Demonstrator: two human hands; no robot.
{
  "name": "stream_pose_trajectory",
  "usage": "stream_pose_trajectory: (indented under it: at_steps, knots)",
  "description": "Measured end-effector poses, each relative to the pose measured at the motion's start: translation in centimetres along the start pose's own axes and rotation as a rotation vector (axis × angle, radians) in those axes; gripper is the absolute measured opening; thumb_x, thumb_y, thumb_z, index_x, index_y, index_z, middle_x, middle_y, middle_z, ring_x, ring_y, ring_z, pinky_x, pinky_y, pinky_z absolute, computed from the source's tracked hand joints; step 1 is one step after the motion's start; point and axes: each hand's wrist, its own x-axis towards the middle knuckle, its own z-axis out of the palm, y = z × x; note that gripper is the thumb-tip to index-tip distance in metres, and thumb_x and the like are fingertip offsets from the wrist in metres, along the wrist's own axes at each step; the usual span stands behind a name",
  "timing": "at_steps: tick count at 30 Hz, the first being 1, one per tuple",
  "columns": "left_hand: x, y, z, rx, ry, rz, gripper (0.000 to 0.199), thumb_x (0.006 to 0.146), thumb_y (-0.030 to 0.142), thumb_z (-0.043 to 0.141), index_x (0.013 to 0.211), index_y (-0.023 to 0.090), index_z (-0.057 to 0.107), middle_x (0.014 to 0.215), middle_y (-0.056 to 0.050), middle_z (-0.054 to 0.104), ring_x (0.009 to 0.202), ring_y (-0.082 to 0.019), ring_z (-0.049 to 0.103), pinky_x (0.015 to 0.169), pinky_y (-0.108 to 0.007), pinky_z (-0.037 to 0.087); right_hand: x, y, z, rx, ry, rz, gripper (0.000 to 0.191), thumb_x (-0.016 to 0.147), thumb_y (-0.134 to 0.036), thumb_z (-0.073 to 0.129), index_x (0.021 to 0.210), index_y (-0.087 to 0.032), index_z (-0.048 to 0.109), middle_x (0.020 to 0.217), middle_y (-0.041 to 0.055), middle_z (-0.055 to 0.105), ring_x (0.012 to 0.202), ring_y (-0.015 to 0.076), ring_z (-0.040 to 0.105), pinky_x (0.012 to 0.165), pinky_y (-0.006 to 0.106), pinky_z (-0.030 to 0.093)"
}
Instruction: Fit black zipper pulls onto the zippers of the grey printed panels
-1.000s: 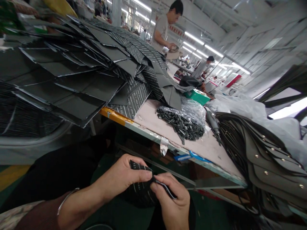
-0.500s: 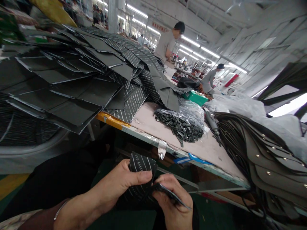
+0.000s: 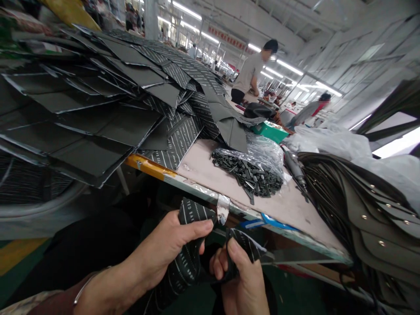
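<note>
Both hands grip one piece of dark lining fabric (image 3: 183,269) printed with white lines and lettering, held over my lap below the table edge. My left hand (image 3: 179,238) pinches it with the thumb on top, and a folded corner stands up above the fingers. A short way to the right, my right hand (image 3: 241,267) is closed on another part, its thumb pressing a corner that shows a pale cut edge. The fabric sags between the two hands and hangs down at the left, where its lower end is in shadow.
Stacked dark panels (image 3: 98,118) overhang the table (image 3: 200,159) at left. A plastic bag of small black strips (image 3: 249,175), a screwdriver-like tool (image 3: 294,168) and a green box (image 3: 271,131) lie on it. Grey flaps with studs (image 3: 370,218) hang at right. A co-worker (image 3: 251,72) stands beyond.
My right hand has turned and moved slightly away from the left, its thumb now upward on the fabric. More printed fabric shows below my left hand. The view has shifted a little.
</note>
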Motion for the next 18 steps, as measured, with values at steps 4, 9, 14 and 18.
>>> stream_pose_trajectory:
  at_steps: [4,9,14,18]
  knots:
    - [0.4,0.1,0.0,-0.039,0.033,-0.026,0.034,0.062,0.039,0.08,0.051,0.014,0.06,0.045,0.0,0.057,0.042,-0.01,0.047,0.045,-0.019,0.036,0.0,0.2,0.2,-0.018,0.031,-0.004,0.04,0.077,-0.041,0.08,0.055,-0.017,0.056,0.046,-0.0048,0.05,0.042,0.0094,0.047,0.045,0.023,0.038]
    - [1.0,0.3,0.0,-0.07,-0.013,-0.032,0.028,0.06,0.034,0.08,0.052,0.015,0.061,0.043,0.001,0.056,0.039,-0.008,0.044,0.04,-0.018,0.031,0.8,0.4,-0.9,-0.022,-0.033,0.005,0.044,0.08,-0.042,0.076,0.053,-0.018,0.053,0.047,-0.0034,0.052,0.044,0.0103,0.048,0.048,0.024,0.041]
    - [1.3,0.5,0.1,-0.05,-0.038,-0.034,0.023,0.061,0.031,0.077,0.055,0.014,0.064,0.045,0.001,0.057,0.04,-0.008,0.045,0.041,-0.018,0.032,0.9,0.2,-0.9,-0.038,-0.056,0.049,0.043,0.08,-0.044,0.076,0.054,-0.018,0.055,0.049,-0.0029,0.052,0.046,0.0107,0.048,0.048,0.024,0.04]
    - [1.4,0.6,0.3,-0.015,-0.042,-0.055,0.025,0.06,0.034,0.077,0.054,0.013,0.065,0.047,-0.002,0.06,0.042,-0.01,0.049,0.043,-0.019,0.035,0.9,0.1,-0.3,-0.022,-0.021,0.059,0.043,0.08,-0.043,0.076,0.053,-0.017,0.054,0.047,-0.0034,0.051,0.046,0.0099,0.048,0.049,0.023,0.037]
